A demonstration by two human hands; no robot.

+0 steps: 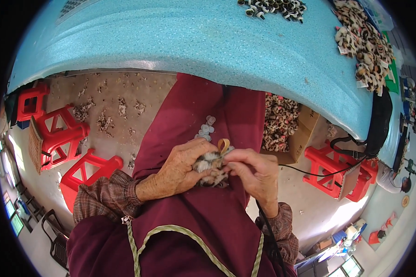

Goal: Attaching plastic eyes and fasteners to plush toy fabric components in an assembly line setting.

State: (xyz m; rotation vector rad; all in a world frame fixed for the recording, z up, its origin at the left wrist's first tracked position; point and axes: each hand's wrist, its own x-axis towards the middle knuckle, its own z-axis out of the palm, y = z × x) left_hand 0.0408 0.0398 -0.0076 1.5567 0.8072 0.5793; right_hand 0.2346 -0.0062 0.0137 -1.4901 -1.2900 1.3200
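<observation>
Over my lap, my left hand [182, 167] is closed around a small furry plush piece [211, 170] in grey, white and brown. A tan ribbon loop [223, 146] stands up from its top edge. The thumb and forefinger of my right hand [254, 173] pinch the right side of the plush piece, just below the loop. Any small part between those fingertips is hidden. Several clear round plastic discs [205, 130] lie on the maroon apron [171, 120] beyond my hands.
A blue speckled table [171, 41] curves across the front, bearing small black-and-white parts [275, 8] and a heap of spotted plush pieces [367, 46]. Under it stands a cardboard box [305, 127] of more spotted pieces. Red stools [62, 134] flank me; scraps [105, 122] litter the floor.
</observation>
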